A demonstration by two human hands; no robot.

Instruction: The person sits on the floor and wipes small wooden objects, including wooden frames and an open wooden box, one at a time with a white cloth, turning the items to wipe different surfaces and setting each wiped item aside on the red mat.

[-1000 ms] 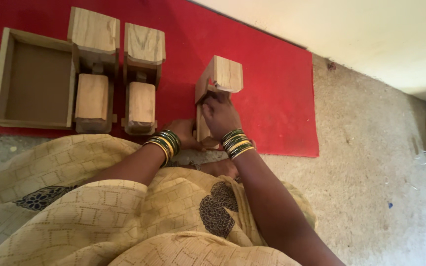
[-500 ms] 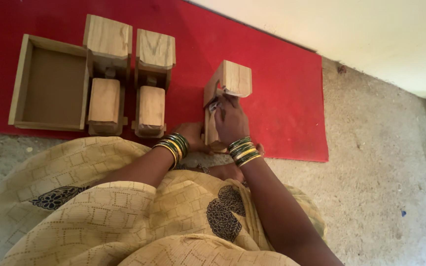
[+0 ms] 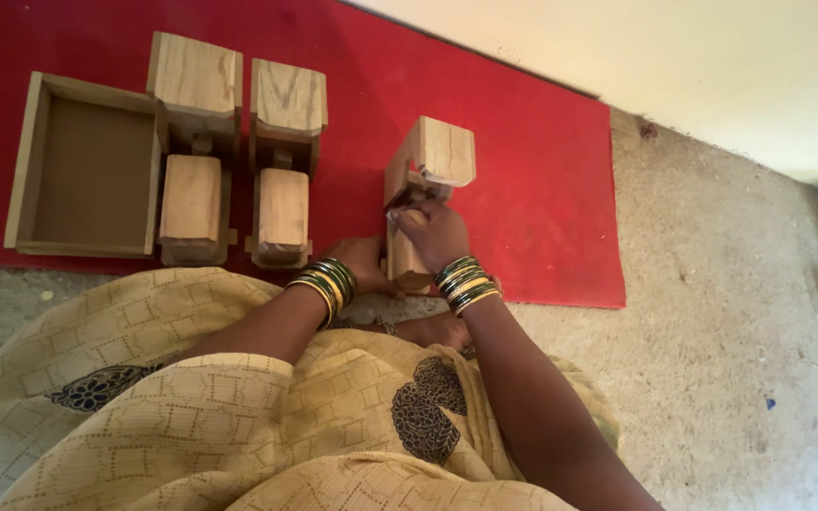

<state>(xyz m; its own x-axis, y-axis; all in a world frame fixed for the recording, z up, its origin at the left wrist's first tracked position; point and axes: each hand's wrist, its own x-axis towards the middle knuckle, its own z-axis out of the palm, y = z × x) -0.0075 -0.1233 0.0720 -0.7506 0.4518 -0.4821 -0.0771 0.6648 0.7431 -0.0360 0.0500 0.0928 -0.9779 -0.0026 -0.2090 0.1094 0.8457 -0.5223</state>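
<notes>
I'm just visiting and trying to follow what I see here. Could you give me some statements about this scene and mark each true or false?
1. Both hands are on the wooden piece nearest the person. True: the right hand and left hand hold it.
2. The mat is blue. False: it is red.
3. The open wooden box lies at the far left. True.
4. Both wrists are bare. False: each wears bangles.
</notes>
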